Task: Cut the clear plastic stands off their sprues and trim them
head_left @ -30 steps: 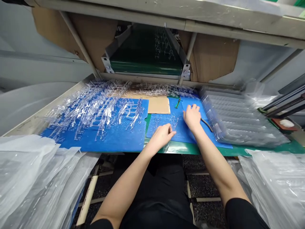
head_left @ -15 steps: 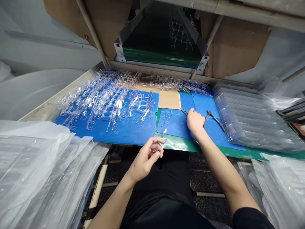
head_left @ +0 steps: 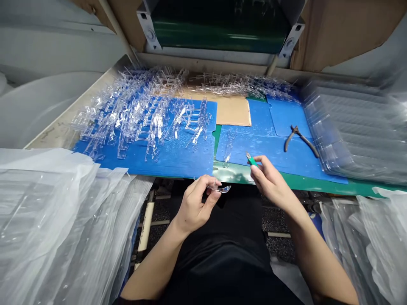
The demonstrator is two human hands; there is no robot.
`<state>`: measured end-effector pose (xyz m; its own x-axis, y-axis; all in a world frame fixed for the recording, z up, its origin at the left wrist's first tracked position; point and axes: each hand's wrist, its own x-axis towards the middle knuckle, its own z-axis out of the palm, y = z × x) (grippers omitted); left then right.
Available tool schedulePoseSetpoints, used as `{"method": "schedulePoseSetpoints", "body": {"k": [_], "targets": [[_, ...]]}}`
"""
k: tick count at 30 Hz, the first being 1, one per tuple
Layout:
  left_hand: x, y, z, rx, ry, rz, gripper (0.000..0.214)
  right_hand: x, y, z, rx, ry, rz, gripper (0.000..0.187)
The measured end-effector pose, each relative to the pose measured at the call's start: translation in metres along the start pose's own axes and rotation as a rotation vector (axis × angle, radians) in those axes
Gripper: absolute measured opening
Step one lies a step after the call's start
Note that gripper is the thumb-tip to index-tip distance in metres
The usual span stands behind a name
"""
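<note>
While held just off the bench edge, a clear plastic part is pinched in the left hand.
A green-handled tool is gripped in the closed right hand, close by; fingertips are best kept clear of its tip.

Our left hand pinches a clear plastic piece at the counter's edge; our right hand grips a green-handled tool. Pliers lie on the blue mat, clear parts heaped to the left.
</note>
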<state>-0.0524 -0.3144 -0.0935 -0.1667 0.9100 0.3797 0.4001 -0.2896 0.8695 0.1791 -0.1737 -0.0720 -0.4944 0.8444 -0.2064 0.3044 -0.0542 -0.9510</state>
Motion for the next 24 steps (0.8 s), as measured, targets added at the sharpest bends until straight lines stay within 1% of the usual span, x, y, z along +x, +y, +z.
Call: {"method": "schedulePoseSetpoints", "body": {"k": [2, 5, 9, 12, 14, 16, 24], "targets": [[0.001, -0.001, -0.002, 0.055, 0.004, 0.060, 0.009, -0.028, -0.001, 0.012, -0.090, -0.014, -0.094, 0.022], [0.004, 0.000, -0.004, 0.112, -0.021, 0.134, 0.008, -0.057, -0.010, 0.021, -0.274, 0.014, -0.241, 0.022], [0.006, 0.000, -0.002, 0.174, -0.052, 0.229, 0.010, -0.076, -0.022, 0.023, -0.540, 0.035, -0.470, 0.021], [0.007, 0.001, 0.002, 0.165, -0.062, 0.324, 0.010, -0.082, -0.025, 0.023, -0.724, 0.032, -0.580, 0.022], [0.008, 0.002, 0.003, 0.168, -0.065, 0.340, 0.008, -0.083, -0.025, 0.023, -0.795, 0.038, -0.599, 0.023], [0.009, 0.003, 0.004, 0.177, -0.063, 0.343, 0.008, -0.085, -0.025, 0.023, -0.819, 0.037, -0.594, 0.023], [0.009, 0.003, 0.004, 0.183, -0.073, 0.354, 0.008, -0.088, -0.026, 0.020, -0.795, 0.003, -0.566, 0.023]]}}
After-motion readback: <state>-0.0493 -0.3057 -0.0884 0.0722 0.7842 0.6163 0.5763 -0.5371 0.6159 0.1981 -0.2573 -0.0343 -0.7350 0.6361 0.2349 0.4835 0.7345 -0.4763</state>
